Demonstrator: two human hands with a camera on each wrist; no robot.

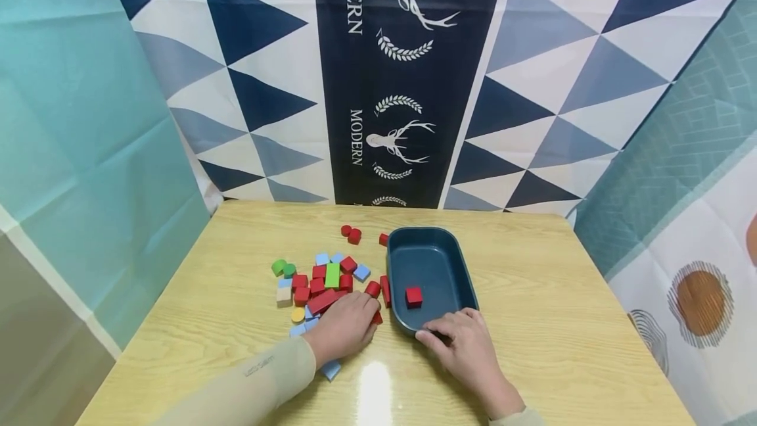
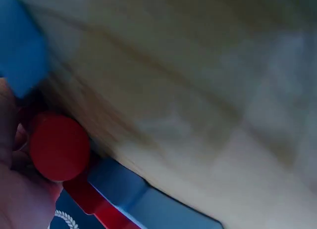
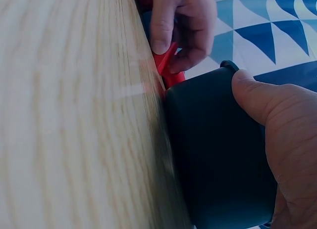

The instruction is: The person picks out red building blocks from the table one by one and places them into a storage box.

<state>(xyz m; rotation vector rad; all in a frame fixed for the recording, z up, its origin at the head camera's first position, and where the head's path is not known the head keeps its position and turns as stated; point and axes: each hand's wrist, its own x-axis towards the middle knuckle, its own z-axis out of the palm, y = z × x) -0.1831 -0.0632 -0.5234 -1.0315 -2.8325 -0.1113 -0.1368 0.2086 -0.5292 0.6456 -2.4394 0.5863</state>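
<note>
My left hand [image 1: 349, 324] is at the right side of a pile of wooden blocks, its thumb and fingers pinching a red block [image 3: 166, 58], partly covered by the fingers. Right by its fingertips lies a red cylinder [image 1: 372, 288], large in the left wrist view. My right hand [image 1: 464, 347] holds the near rim of a dark blue tray [image 1: 468, 275], thumb at the outer wall and fingers over the edge. Inside the tray sits one red cube [image 1: 414, 297]. A long red block [image 1: 386, 291] lies along the tray's left wall.
The pile holds more red blocks [image 1: 301, 296], a bright green block [image 1: 333, 275], green pieces [image 1: 279, 267], a yellow round piece [image 1: 298, 315] and several light blue blocks [image 1: 362, 273]. Small red pieces [image 1: 354, 236] lie farther back. A patterned cloth [image 1: 278, 117] hangs behind the wooden table [image 1: 532, 321].
</note>
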